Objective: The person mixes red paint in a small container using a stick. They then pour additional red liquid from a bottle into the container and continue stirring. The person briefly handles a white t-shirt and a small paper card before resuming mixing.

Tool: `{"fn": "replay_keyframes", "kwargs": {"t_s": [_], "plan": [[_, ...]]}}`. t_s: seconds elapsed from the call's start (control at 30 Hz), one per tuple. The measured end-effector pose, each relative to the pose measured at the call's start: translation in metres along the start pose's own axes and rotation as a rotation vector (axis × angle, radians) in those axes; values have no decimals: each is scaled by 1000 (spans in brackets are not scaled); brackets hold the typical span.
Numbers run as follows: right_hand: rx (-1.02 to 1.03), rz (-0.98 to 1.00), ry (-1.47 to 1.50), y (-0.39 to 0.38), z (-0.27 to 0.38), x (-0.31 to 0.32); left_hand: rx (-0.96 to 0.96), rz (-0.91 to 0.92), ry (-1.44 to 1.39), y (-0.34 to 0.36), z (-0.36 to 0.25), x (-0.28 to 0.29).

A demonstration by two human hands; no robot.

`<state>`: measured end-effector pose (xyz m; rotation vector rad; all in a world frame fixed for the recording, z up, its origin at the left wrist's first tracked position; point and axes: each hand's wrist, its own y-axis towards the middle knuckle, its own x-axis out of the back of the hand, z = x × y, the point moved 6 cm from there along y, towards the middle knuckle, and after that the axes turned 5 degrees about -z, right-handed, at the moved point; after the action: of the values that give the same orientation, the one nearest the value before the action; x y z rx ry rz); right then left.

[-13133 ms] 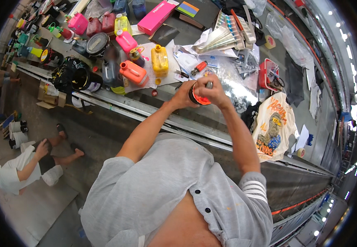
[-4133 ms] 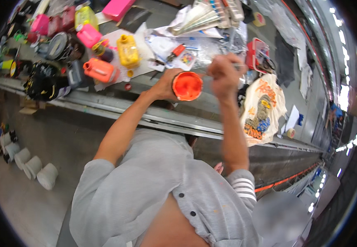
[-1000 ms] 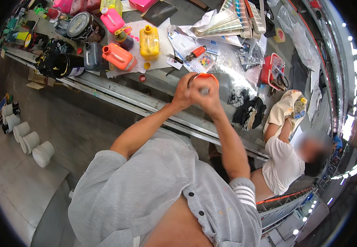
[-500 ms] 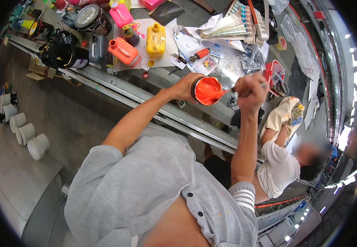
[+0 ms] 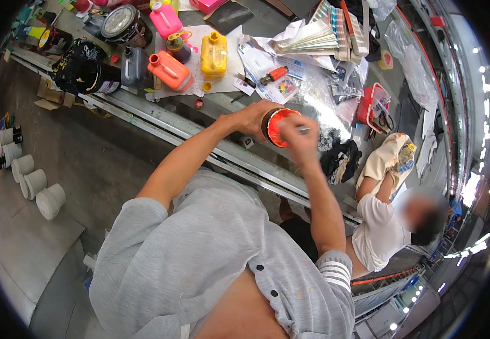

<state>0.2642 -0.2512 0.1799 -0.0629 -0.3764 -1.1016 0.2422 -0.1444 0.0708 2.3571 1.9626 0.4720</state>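
My left hand is closed around a dark tub, its mouth tilted toward me. Bright orange paint coats the tub's inside. My right hand is at the mouth of the tub, fingers closed on a thin stirring tool. Only a short grey end of that tool shows above the fist. Its lower part is hidden by the hand, and motion blurs it. On the table beyond the tub lie a red-handled tool and a small red cap.
Yellow and orange jugs stand behind a metal rail. Dark buckets are on the left. A colour fan deck, a red basket and dark rags lie rightward. A co-worker holds cloth at the right.
My right hand has moved left and down from beside the tub to its mouth, bringing the stirring tool over the paint. The left hand stays almost in place with the tub.
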Motion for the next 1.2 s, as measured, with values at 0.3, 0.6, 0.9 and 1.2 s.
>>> {"fn": "replay_keyframes", "kwargs": {"t_s": [0.3, 0.6, 0.9, 1.2], "plan": [[-97, -139, 285, 12, -6, 32, 113, -58, 49, -13, 9, -13], [-251, 25, 250, 5, -4, 24, 79, -56, 80, -12, 12, -15], [-53, 35, 339, 15, 7, 35, 63, 215, 143, 3, 15, -10], [-152, 11, 796, 66, 9, -6, 217, -413, -578, -42, 13, -13]]}}
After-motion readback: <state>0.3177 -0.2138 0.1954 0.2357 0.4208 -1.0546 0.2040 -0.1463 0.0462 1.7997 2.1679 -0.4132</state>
